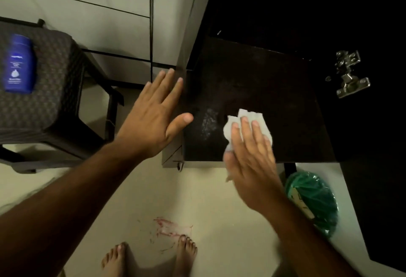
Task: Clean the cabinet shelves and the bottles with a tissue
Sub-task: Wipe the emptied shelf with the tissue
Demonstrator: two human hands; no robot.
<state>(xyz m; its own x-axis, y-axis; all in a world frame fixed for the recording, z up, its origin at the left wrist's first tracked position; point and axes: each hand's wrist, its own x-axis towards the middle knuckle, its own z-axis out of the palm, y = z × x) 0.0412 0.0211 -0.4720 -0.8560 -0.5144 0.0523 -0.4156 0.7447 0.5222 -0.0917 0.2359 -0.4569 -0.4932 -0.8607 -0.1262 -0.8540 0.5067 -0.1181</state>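
Left hand lies flat, fingers straight, against the cabinet's left edge; right hand presses a tissue flat-fingered onto the dark shelf.

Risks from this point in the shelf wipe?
1. The tissue is only pressed under flat fingers of the right hand, so it may slip or bunch.
2. The pale smear on the shelf lies left of the tissue and may be missed.
3. The blue bottle lies near the stool edge.
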